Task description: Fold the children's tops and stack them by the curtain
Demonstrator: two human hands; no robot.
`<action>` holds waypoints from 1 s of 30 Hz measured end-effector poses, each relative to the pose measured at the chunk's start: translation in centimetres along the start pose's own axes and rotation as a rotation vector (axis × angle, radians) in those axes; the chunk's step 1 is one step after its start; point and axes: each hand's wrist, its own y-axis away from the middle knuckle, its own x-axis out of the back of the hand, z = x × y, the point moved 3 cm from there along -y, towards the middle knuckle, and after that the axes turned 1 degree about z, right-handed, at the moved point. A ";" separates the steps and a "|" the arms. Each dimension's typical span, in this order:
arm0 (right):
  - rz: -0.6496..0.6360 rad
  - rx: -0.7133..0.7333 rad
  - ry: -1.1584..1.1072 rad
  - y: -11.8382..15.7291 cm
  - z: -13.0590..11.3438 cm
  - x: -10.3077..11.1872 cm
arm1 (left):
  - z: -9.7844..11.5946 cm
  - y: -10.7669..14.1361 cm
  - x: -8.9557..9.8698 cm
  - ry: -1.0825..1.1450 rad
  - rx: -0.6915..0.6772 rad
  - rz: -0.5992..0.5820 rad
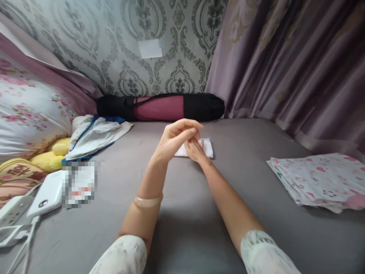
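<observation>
In the head view, a small folded white cloth (209,149) with a thin blue edge lies on the grey bed sheet. My right hand (195,150) rests flat on the cloth with its fingers extended, covering part of it. Raised above and slightly left of it, my left hand (176,137) bends at the wrist, its fingers loosely curved and stretched out to the right. Nothing shows in the left hand, though its fingertips overlap the right hand from this angle. A pale bangle (148,201) circles my left forearm.
A stack of printed cloths (319,180) lies at the right. On the left are a crumpled white and blue cloth (97,135), a white power bank (48,194) with cables, and a power strip (14,211). A black and maroon long bag (159,107) lies along the wall.
</observation>
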 end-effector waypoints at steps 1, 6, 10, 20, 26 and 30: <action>0.021 -0.011 -0.002 0.1 0.2 0.3 | -2.0 -0.9 0.1 -0.076 0.000 0.084; 0.024 -0.014 0.006 0.7 0.4 0.5 | -11.2 -0.4 -1.3 -0.645 0.149 0.029; -0.019 -0.013 0.063 0.7 0.4 -0.3 | -14.1 1.6 -3.4 -0.891 0.242 -0.197; -0.069 -0.018 0.118 0.0 1.1 -1.0 | -15.5 1.6 -3.7 -0.993 0.407 -0.294; -0.085 -0.033 0.104 -0.2 1.7 -1.1 | -15.6 1.6 -3.2 -1.036 0.470 -0.227; -0.075 -0.069 0.128 -0.2 2.2 -1.0 | -15.9 1.8 -2.5 -1.035 0.527 -0.182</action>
